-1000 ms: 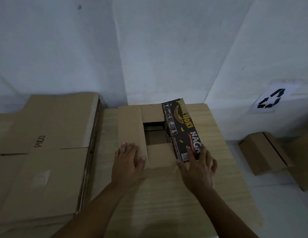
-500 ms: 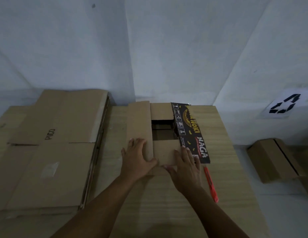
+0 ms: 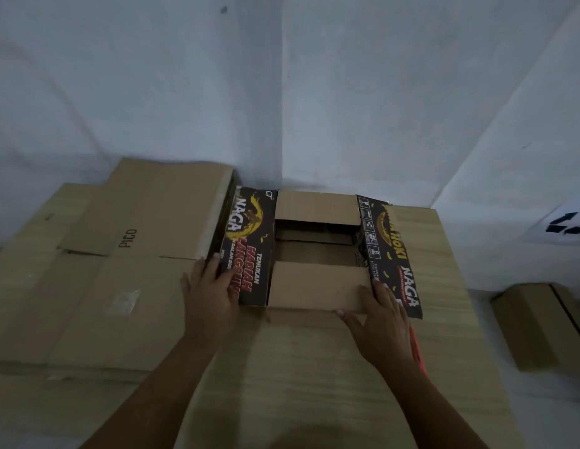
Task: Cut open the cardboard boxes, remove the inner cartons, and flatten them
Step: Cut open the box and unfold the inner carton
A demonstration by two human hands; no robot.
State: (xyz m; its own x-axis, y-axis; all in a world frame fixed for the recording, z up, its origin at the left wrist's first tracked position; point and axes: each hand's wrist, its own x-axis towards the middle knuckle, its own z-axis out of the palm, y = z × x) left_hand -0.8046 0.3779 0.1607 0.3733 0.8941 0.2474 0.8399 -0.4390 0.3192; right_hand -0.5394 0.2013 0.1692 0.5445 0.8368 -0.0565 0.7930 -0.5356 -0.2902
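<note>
A cardboard box (image 3: pixel 316 285) with black printed outer faces stands on the wooden table (image 3: pixel 314 384), all its top flaps folded outward. Its inside looks dark, with a brown surface low down. My left hand (image 3: pixel 209 293) lies with straight fingers on the printed left flap (image 3: pixel 248 244), holding it down. My right hand (image 3: pixel 384 322) rests on the plain near flap, fingers spread toward the printed right flap (image 3: pixel 393 254). A red utility knife (image 3: pixel 417 350) lies on the table beside my right wrist, partly hidden by it.
Flattened cardboard sheets (image 3: pixel 97 280) are stacked on the table to the left, close against the box. A closed brown box (image 3: pixel 541 325) sits on the floor at the right. White walls meet in a corner just behind the table.
The left flap has been turned outward, its black printed face now up, and my left hand moved left onto it. My right hand shifted slightly right along the near flap.
</note>
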